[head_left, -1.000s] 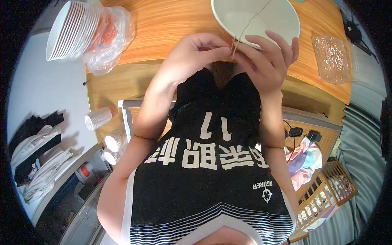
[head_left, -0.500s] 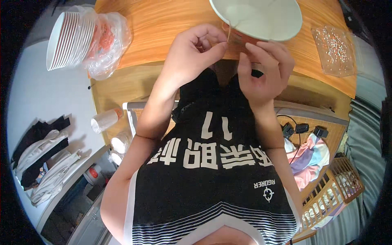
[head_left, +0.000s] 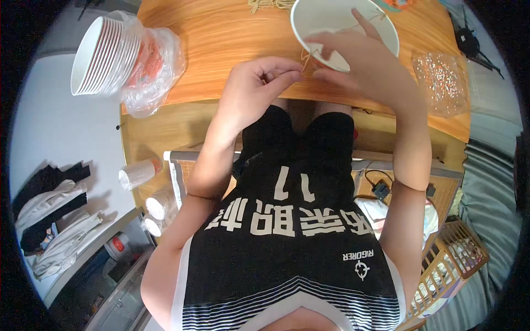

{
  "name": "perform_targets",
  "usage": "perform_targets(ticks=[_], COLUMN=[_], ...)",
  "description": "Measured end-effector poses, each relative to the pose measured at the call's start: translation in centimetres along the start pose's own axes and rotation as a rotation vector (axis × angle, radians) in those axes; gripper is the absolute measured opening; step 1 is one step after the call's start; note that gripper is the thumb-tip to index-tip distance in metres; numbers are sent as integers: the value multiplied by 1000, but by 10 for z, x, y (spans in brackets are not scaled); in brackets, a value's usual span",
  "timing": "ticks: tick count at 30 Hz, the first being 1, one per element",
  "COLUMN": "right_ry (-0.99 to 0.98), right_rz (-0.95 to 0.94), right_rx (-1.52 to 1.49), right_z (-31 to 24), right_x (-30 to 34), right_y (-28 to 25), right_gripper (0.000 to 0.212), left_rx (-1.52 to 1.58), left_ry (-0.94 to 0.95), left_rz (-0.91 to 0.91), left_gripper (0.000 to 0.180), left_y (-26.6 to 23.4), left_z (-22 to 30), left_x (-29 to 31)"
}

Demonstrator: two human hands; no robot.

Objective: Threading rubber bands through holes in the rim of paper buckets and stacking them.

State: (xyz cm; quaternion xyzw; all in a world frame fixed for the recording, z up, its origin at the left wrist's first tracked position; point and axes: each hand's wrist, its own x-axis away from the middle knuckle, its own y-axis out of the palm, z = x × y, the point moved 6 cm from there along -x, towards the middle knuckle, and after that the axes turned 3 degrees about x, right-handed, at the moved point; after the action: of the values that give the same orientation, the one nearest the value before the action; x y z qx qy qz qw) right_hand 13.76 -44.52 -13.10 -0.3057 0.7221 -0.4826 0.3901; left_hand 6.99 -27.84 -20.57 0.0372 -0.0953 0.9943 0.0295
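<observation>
My left hand (head_left: pixel 248 91) is closed at the fingertips on a thin tan string (head_left: pixel 305 62), just in front of a large white bowl (head_left: pixel 299 22). Over the bowl's near side reaches my right hand (head_left: pixel 359 60), its thumb and fingers apart and one finger pointing away from me. Loose loops of the string lie close to the right fingertips. Another thin strand shows beyond them, across the bowl's inside. Whether the right fingers touch the string is hard to see.
A stack of white bowls (head_left: pixel 102 58) in clear plastic lies at the table's left. More tan string (head_left: pixel 270 5) is at the far edge. To the right lies a clear packet with orange and white specks (head_left: pixel 440 83). The wooden table edge runs above my knees.
My right hand has moved up and inward over the bowl, toward the string. The left hand keeps its pinch, slightly lower in view. The view has shifted, showing more of the table's far side.
</observation>
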Motion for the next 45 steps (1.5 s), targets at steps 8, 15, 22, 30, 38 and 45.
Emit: perform_targets(ticks=[8, 15, 22, 30, 38, 45], right_ry=[-14, -240, -107, 166, 331, 1006], right_rz=[296, 465, 610, 538, 708, 893], right_rx=[242, 611, 669, 374, 64, -1599], right_z=[-18, -10, -21, -23, -19, -25], right_x=[0, 29, 64, 67, 73, 84], right_y=[-34, -10, 11, 36, 45, 131], right_gripper=[11, 33, 31, 29, 21, 25], left_rx=[136, 323, 148, -166, -100, -42], left_ry=[1, 6, 88, 271, 293, 195], left_rz=[-50, -109, 74, 227, 249, 226], left_gripper=[18, 18, 16, 12, 15, 14], left_y=[2, 15, 13, 20, 25, 19], left_z=[11, 11, 11, 20, 20, 19], left_x=[-6, -10, -15, -11, -10, -16])
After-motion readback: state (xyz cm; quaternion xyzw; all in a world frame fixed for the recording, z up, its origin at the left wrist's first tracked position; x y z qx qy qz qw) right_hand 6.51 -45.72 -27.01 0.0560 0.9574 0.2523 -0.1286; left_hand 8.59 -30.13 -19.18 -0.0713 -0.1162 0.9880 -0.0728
